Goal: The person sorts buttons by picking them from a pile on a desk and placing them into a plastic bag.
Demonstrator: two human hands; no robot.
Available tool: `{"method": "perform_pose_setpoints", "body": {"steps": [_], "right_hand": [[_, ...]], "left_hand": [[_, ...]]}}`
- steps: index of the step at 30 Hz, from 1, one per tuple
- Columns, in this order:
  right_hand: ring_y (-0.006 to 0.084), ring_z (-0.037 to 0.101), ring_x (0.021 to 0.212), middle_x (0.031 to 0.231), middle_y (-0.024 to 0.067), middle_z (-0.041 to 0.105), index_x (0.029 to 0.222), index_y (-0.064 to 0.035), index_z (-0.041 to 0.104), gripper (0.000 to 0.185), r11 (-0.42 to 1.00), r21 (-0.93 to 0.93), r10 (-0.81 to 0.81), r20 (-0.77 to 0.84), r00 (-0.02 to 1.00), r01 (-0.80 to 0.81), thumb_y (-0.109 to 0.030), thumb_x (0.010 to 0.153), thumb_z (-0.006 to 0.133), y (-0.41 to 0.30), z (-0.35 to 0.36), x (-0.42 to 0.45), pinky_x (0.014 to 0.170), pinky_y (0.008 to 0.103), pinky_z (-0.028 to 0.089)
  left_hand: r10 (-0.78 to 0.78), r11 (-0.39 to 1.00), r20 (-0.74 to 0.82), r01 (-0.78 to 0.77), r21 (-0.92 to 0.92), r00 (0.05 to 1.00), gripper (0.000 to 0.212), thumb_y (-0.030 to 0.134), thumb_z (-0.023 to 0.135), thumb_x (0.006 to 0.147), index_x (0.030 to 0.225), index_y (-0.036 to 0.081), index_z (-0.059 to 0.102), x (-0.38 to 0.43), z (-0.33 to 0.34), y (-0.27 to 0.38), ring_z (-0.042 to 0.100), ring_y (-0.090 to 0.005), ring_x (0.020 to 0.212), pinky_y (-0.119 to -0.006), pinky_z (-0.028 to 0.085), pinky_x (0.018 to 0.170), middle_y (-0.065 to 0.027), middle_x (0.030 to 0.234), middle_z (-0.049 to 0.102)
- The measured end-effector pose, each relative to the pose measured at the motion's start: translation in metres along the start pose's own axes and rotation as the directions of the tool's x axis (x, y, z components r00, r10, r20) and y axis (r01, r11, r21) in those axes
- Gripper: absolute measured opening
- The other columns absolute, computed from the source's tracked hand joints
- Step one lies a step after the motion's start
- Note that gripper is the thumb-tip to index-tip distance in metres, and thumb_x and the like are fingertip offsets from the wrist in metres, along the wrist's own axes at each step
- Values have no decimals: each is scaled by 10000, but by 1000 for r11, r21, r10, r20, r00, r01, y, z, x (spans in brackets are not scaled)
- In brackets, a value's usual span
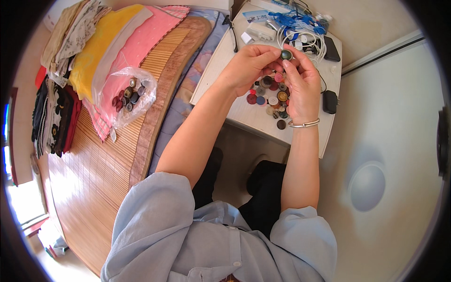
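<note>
Between the fingertips of both hands is a dark green round button (286,54) with a light rim. My left hand (252,67) pinches it from the left side. My right hand (302,79), with a silver bangle (304,123) at the wrist, grips it from the right. Beneath my hands, a loose pile of mixed buttons lies on the white tabletop (243,111), including a white button (273,100), a brown one (282,96) and a dark red one (251,99). My right hand hides part of the pile. One dark button (281,124) lies nearest the table's front.
To the left, a clear plastic bag (141,114) of buttons rests on a bed with a bamboo mat (95,176). White cables (319,49), blue cords (296,21), a razor (232,35) and a black charger (330,102) crowd the table. Folded clothes (56,120) lie far left.
</note>
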State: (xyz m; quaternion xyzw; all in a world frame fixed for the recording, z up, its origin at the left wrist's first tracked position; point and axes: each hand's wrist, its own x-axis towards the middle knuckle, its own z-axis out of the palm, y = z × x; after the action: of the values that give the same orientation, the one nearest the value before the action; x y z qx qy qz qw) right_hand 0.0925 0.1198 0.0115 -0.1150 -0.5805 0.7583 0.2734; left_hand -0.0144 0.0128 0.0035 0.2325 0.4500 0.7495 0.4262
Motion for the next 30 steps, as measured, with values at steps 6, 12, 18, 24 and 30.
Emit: {"method": "perform_pose_setpoints", "body": {"steps": [6, 12, 18, 24, 30], "right_hand": [[21, 454, 682, 795, -62, 521, 1190, -58, 647, 296, 999, 28, 19, -2, 1000, -19, -48, 894, 637, -1, 2, -1, 589, 170, 404], [17, 529, 718, 856, -41, 599, 1180, -53, 638, 265, 994, 104, 36, 24, 999, -38, -94, 919, 619, -1, -1, 0, 598, 152, 427], [28, 581, 752, 879, -26, 633, 1114, -51, 646, 198, 993, 111, -21, -85, 996, 30, -138, 942, 602, 5, 5, 0, 599, 155, 440], [38, 561, 701, 863, 3, 657, 1100, -46, 665, 265, 989, 150, 18, -172, 985, 8, -250, 988, 538, 5, 15, -4, 568, 170, 414], [43, 534, 652, 793, 6, 640, 1150, -32, 655, 348, 996, 86, 21, -140, 990, -9, -298, 1016, 476, -3, 16, -8, 506, 190, 387]], "left_hand": [[17, 1000, 22, -17, 6, 1000, 193, 198, 564, 978, 995, 45, 681, -1, -1, 2, 590, -70, 784, -208, 447, 704, -3, 861, 659], [72, 995, 0, -71, 77, 997, 177, 162, 578, 963, 1010, 23, 677, -1, 4, 1, 602, -74, 796, -221, 471, 729, -13, 871, 664], [145, 978, -18, -141, 154, 989, 172, 140, 579, 958, 1001, -4, 662, -9, 23, 3, 587, -66, 748, -217, 479, 685, -22, 863, 660], [81, 996, -50, -79, 47, 995, 219, 199, 552, 979, 965, 7, 657, -12, 24, -1, 605, -82, 765, -238, 485, 689, -35, 859, 666], [43, 991, -107, -56, -120, 993, 239, 236, 554, 978, 957, 22, 657, -8, 28, -4, 636, -109, 790, -239, 495, 713, -52, 872, 683]]}}
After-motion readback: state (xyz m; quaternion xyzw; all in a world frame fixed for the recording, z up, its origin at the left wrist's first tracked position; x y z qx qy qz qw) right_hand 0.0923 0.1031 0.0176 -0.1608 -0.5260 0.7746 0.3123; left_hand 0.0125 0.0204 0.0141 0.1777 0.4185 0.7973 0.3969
